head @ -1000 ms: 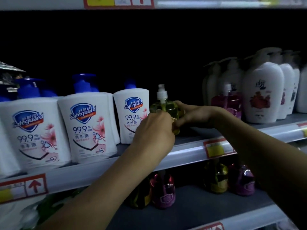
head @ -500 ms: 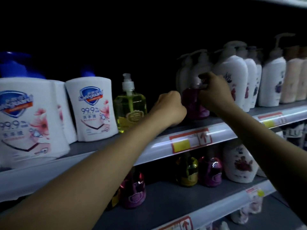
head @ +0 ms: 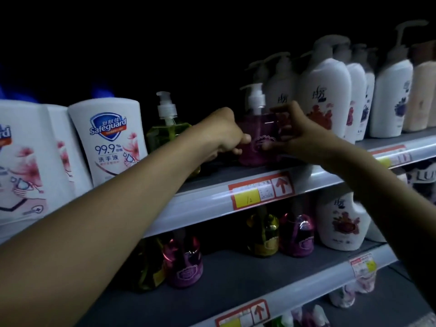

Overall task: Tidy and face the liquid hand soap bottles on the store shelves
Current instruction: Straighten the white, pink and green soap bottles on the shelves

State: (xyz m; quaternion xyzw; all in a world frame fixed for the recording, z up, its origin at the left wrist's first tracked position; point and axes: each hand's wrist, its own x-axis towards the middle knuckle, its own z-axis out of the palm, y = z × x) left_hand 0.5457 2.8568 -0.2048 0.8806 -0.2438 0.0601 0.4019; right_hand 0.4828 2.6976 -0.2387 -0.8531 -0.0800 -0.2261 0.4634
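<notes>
Left hand point(head: 225, 135) and right hand point(head: 300, 135) grip the pink soap bottle point(head: 258, 140); best twist gently, label front, base flat on the shelf point(head: 212, 201).

Bare left forearm point(head: 122, 204), bare right forearm point(head: 377, 182), bare left grip point(head: 224, 134), bare right grip point(head: 304, 138)
</notes>
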